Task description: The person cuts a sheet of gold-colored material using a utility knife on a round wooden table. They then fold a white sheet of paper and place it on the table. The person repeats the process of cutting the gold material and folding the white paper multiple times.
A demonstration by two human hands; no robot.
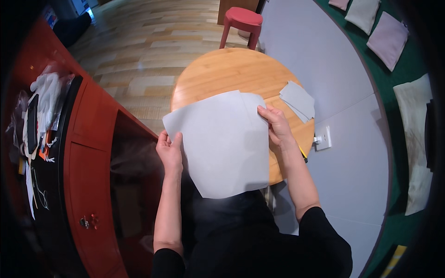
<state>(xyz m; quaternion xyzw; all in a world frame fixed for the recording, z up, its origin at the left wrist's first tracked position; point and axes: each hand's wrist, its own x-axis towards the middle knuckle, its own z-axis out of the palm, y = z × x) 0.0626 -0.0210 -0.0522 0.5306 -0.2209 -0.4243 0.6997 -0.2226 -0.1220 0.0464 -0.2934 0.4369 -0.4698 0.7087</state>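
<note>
A large light grey sheet (218, 148), paper or thin felt, is held up over the near part of the round wooden table (218, 69). A line near its upper right corner looks like a fold or a second layer; I cannot tell which. My left hand (170, 153) is closed on its left edge, with the thumb on top. My right hand (274, 124) pinches the right edge near the upper corner. Several smaller grey pieces (298, 103) lie overlapping on the table, just beyond my right hand. A yellow and black tool (303, 154) shows partly behind my right forearm.
A red stool (243, 23) stands beyond the table. On the left is a red cabinet (88, 171) with a black top holding plastic bags (45, 99) and a dark phone-like object (32, 123). A grey wall with a socket (323, 138) borders the right, with cloth pouches (388, 39) on green above.
</note>
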